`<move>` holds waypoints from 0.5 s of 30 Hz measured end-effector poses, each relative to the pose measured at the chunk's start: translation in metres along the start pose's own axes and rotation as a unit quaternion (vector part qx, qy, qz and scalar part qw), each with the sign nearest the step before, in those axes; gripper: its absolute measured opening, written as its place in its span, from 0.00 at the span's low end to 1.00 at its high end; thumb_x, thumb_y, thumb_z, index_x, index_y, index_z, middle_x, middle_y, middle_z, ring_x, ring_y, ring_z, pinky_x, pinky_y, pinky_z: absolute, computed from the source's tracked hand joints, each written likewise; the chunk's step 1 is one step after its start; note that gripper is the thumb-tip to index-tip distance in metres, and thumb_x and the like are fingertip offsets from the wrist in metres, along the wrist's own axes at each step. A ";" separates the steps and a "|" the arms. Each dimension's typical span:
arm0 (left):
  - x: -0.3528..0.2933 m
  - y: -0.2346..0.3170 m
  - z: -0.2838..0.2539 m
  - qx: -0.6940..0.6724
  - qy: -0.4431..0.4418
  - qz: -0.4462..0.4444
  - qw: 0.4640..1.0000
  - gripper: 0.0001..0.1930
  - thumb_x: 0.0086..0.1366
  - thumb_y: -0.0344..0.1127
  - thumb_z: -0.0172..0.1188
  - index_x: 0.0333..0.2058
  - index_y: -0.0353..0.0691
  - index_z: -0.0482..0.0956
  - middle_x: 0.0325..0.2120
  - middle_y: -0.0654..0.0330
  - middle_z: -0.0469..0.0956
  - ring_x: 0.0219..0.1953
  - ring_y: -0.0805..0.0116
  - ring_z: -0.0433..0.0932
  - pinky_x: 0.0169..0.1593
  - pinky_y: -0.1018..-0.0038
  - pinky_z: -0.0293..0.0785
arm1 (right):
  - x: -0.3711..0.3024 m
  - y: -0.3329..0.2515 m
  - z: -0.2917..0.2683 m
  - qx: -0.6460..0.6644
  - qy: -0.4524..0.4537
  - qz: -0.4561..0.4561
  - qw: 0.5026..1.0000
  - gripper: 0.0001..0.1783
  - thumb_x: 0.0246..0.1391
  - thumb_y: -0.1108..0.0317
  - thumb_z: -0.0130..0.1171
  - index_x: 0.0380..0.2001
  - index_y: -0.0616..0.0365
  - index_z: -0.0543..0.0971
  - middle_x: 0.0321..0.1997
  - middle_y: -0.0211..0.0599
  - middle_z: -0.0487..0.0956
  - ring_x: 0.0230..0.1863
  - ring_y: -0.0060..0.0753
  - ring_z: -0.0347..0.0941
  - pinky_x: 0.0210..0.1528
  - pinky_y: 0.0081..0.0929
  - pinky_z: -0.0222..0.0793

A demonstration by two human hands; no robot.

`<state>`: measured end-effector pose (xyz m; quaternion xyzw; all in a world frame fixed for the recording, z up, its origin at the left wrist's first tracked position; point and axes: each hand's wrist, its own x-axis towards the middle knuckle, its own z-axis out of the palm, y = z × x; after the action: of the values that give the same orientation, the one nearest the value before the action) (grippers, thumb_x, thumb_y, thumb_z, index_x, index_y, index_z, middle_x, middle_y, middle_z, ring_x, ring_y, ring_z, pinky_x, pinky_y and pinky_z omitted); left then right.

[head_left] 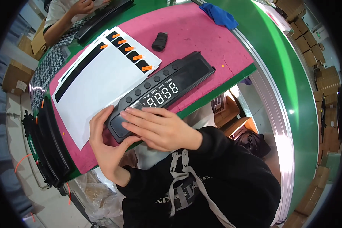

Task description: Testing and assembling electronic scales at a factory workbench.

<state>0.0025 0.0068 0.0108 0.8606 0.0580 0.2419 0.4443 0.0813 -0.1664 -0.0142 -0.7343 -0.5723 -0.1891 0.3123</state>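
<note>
A long black plastic panel [167, 89] with a row of round buttons and a digit display lies on a pink mat [201, 34]. My left hand [106, 146] cups the panel's near end from the left and below. My right hand [159, 127] lies flat across the same end, fingers stretched over its dark window. White backing sheets [98, 81] with black strips and orange tabs lie just left of the panel.
A small black block [159, 41] and a blue cloth [218, 15] rest farther back on the mat. Another person's hands [81, 7] work on a black panel at the far left. Stacked black panels [49, 144] sit left, cardboard boxes right.
</note>
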 end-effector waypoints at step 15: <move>0.003 0.004 0.003 0.032 -0.012 -0.021 0.999 0.35 0.33 0.34 0.76 0.46 0.37 0.76 0.43 0.55 0.75 0.47 0.58 0.71 0.52 0.68 0.67 | -0.017 0.039 -0.045 -0.076 0.026 0.057 0.995 0.17 0.54 0.67 0.50 0.47 0.51 0.76 0.51 0.36 0.76 0.53 0.38 0.71 0.55 0.41 0.58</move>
<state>0.0059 0.0031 0.0136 0.8760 0.0782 0.2200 0.4220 0.1176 -0.2155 -0.0014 -0.7821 -0.5053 -0.2329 0.2808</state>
